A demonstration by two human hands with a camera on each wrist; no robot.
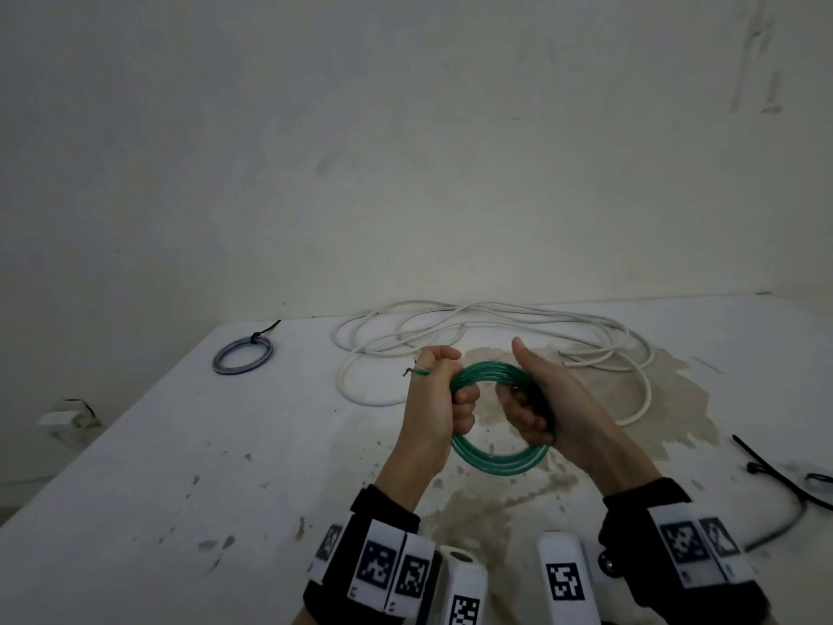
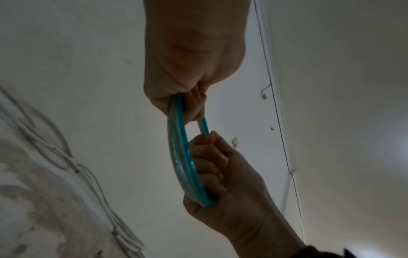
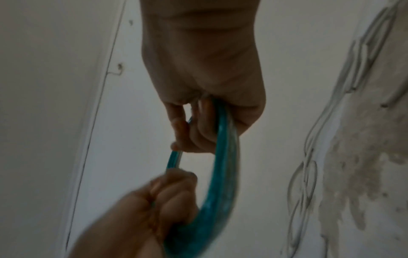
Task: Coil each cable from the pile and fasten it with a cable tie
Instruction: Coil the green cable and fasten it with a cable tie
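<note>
A green translucent cable, wound into a coil (image 1: 496, 464), hangs in the air above the white table (image 1: 180, 444), held by both hands. My left hand (image 1: 453, 399) grips the coil's left side in a fist, and a short cable end (image 1: 415, 372) sticks out past the thumb. My right hand (image 1: 527, 412) curls round the right side; something dark lies between its palm and the coil, too hidden to name. The left wrist view has the coil (image 2: 181, 157) edge-on between both fists. The right wrist view, blurred, gives the same coil (image 3: 223, 165).
A loose pile of white cable (image 1: 496, 336) sprawls across the back of the table over a stain. A blue coil (image 1: 243, 357) with a black tie lies at the back left. Black cable ties (image 1: 766, 471) and a dark cable (image 1: 789, 523) lie at the right edge.
</note>
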